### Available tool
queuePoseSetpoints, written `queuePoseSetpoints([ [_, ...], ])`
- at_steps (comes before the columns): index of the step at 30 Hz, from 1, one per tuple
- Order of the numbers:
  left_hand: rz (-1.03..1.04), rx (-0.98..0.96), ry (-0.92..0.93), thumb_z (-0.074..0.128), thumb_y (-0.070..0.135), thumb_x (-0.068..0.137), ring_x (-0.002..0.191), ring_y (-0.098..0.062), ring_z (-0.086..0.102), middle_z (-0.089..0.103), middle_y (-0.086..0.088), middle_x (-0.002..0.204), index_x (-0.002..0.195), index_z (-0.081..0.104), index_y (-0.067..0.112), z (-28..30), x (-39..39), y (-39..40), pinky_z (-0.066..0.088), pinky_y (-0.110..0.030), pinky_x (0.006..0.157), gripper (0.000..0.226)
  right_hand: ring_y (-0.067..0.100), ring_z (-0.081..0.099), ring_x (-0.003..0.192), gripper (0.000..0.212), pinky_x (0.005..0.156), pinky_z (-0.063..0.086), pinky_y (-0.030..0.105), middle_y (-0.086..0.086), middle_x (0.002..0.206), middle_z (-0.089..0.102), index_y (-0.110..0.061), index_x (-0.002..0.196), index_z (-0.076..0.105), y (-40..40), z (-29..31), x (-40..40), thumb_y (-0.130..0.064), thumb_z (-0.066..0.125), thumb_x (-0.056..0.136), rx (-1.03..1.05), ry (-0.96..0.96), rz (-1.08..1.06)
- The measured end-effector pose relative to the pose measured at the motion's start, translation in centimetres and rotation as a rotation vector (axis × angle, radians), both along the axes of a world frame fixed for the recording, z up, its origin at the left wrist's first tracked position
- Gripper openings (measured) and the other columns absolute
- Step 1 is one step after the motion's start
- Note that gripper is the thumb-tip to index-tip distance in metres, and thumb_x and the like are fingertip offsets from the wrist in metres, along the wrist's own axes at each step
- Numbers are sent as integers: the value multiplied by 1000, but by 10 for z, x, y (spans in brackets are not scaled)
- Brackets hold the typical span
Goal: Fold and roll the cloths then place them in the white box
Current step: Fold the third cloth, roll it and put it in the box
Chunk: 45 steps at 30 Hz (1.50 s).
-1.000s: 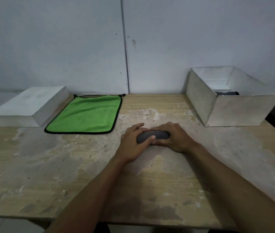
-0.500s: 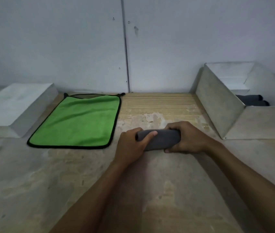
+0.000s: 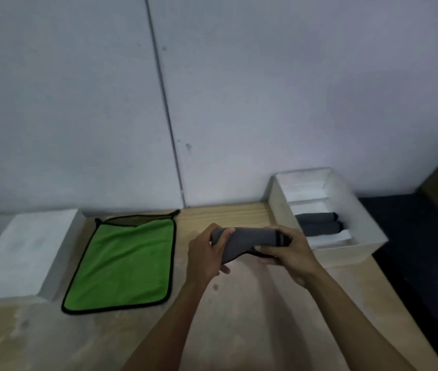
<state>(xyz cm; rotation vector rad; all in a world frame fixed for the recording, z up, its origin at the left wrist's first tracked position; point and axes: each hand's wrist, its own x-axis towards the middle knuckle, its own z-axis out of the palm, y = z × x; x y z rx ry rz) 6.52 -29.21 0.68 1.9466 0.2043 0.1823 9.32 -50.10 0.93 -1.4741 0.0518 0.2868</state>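
Observation:
A rolled grey cloth (image 3: 242, 242) is held above the wooden table, sagging a little in the middle. My left hand (image 3: 205, 254) grips its left end and my right hand (image 3: 288, 253) grips its right end, where dark stripes show. The open white box (image 3: 346, 250) stands just right of my hands, with two rolled grey cloths (image 3: 318, 223) lying inside it. A green cloth with black trim (image 3: 124, 263) lies flat on the table to the left.
A closed white box or lid (image 3: 22, 253) sits at the far left beside the green cloth. The grey wall runs close behind the table. A dark surface (image 3: 426, 250) lies beyond the table's right edge.
Both hands have lifted the rolled grey cloth off the table and carried it right toward the white box. The camera has tilted up and turned right.

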Motion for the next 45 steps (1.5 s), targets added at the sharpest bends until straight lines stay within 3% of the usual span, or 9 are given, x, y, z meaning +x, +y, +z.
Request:
queuePoseSetpoints([
  [4, -108, -80, 106, 56, 60, 91, 38, -28, 65, 66, -8, 75, 87, 61, 33, 70, 2, -26, 36, -24, 28, 28, 38, 73, 98, 40, 83, 64, 39, 27, 102, 72, 12, 104, 68, -26, 59, -9, 1, 87, 70, 212, 42, -117],
  [8, -159, -138, 178, 55, 57, 94, 44, -33, 67, 67, -11, 92, 95, 60, 36, 103, 9, -52, 41, -24, 32, 22, 19, 70, 73, 51, 65, 60, 31, 11, 74, 67, 3, 77, 67, -33, 88, -1, -40, 92, 64, 37, -38, -297],
  [14, -142, -235, 261, 52, 57, 96, 62, -38, 72, 65, -7, 102, 95, 61, 37, 125, 26, -100, 59, -53, 49, 22, 8, 55, 56, 49, 52, 51, 26, 1, 58, 55, -7, 59, 59, -63, 99, 32, -43, 90, 71, 22, -119, -520],
  [20, -128, -250, 316, 54, 62, 92, 56, -38, 72, 62, 3, 113, 103, 60, 42, 129, 52, -150, 62, -43, 53, 24, 6, 53, 61, 44, 57, 47, 16, -4, 59, 55, -11, 61, 60, -118, 93, 59, -42, 87, 77, 2, -217, -569],
  [27, -25, -762, 244, 66, 42, 92, 97, -43, 71, 59, -18, 125, 113, 64, 12, 102, 92, -208, 62, -51, 74, 36, 2, 52, 60, 48, 59, 45, 17, -10, 59, 53, -11, 63, 60, -172, 85, 98, -49, 86, 76, -78, -184, -495],
  [32, 77, -688, 194, 72, 39, 89, 118, -27, 62, 58, 2, 136, 101, 69, 10, 86, 124, -230, 62, -52, 69, 32, 8, 70, 70, 56, 55, 61, 37, 0, 77, 61, -8, 69, 66, -196, 75, 125, -59, 88, 61, 3, -52, -366],
  [36, 133, -521, 133, 71, 34, 91, 110, -32, 65, 71, -5, 110, 86, 67, 9, 74, 149, -241, 54, -61, 91, 26, 6, 67, 68, 48, 55, 60, 35, 0, 76, 60, -8, 70, 67, -208, 61, 148, -51, 88, 66, -4, -14, -331],
  [39, 176, -468, 183, 70, 32, 92, 93, -33, 66, 68, -5, 85, 82, 67, 13, 63, 172, -249, 58, -59, 85, 22, 9, 68, 70, 38, 58, 61, 34, 3, 76, 64, -3, 75, 69, -211, 45, 173, -36, 88, 77, 11, 33, -341],
  [45, 222, -319, 254, 65, 26, 95, 99, -26, 69, 73, -4, 97, 94, 74, 18, 24, 213, -256, 56, -53, 91, 12, 4, 68, 68, 25, 58, 59, 26, -1, 72, 71, -12, 69, 72, -206, 4, 212, -27, 83, 86, -132, 100, -351],
])
